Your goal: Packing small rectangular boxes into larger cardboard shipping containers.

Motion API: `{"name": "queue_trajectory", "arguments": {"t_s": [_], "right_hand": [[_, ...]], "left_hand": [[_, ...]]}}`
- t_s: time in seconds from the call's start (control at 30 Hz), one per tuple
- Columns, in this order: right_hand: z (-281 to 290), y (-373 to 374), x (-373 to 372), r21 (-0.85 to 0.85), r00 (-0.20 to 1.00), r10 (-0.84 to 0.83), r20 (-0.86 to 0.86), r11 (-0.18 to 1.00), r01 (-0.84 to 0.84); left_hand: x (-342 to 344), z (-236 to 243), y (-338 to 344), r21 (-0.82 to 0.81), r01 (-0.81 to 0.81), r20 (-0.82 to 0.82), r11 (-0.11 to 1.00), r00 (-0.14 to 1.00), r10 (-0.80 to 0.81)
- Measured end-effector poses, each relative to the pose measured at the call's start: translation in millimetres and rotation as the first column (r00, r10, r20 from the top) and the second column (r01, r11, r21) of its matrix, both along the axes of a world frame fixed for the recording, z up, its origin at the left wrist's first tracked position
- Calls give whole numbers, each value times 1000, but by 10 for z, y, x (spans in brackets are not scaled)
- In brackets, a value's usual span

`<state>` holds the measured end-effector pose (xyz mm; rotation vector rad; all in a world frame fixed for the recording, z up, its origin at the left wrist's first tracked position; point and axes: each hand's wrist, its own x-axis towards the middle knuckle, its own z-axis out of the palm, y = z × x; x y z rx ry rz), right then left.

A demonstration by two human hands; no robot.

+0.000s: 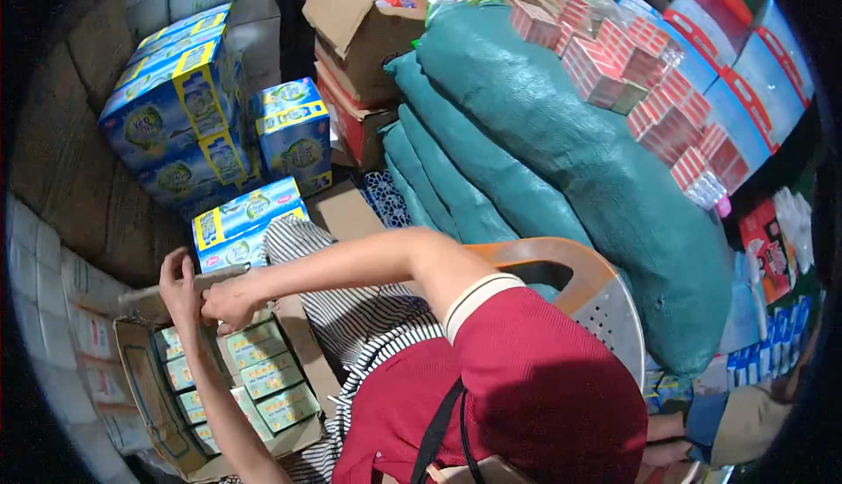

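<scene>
An open cardboard carton stands low at the left, packed with rows of small pale green-and-white boxes. Over its far end, my left hand is raised with its fingers loosely bent and apart, holding nothing I can see. My right hand reaches across from the right. Its fingers are closed beside my left wrist, next to the carton's raised flap; what they grip, if anything, is hidden. My left forearm crosses above the carton and covers some small boxes.
Blue-and-yellow cartons are stacked beyond my hands. Large teal sacks lie piled at centre right, with red-and-white packs on top. An orange-rimmed chair is beside me. White cartons line the left. Another person's blue sleeve shows at lower right.
</scene>
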<state>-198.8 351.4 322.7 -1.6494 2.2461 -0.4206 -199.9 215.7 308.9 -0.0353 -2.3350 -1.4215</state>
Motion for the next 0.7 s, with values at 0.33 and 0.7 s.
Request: {"name": "queue_trajectory", "arguments": {"t_s": [0.33,0.7], "right_hand": [[2177,1881,286,34,965,-124,-229,990,135],[3377,3572,1178,-223,500,-598,-627,752,620]], "left_hand": [[296,1110,1148,167,372,-93,913,928,-361],[786,1577,2192,-92,680,-106,727,719,-686]]}}
